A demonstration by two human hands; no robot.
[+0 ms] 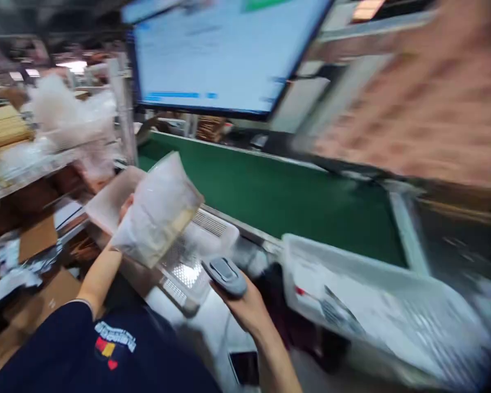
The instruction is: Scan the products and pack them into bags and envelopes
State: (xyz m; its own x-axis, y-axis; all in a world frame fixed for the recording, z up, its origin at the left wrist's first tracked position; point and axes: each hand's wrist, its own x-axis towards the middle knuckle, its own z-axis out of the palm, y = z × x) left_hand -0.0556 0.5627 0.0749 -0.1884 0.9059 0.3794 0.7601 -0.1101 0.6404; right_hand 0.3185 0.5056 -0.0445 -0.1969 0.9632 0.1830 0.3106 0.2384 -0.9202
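My left hand (126, 207) is mostly hidden behind a whitish, translucent plastic-wrapped package (157, 204), which it holds up and tilted; a yellowish strip shows along one edge. My right hand (249, 305) is closed round a grey handheld barcode scanner (227, 275), to the right of the package and lower. Beneath the package stands a white perforated plastic basket (225, 232). What the package contains cannot be made out.
A green conveyor belt (249, 185) runs behind the basket, below a large monitor (208, 60). At the right is a white bin (311, 248) with packets inside. A dark phone-like device (245, 368) lies near my right forearm. Shelves (45, 164) with bagged goods stand at left.
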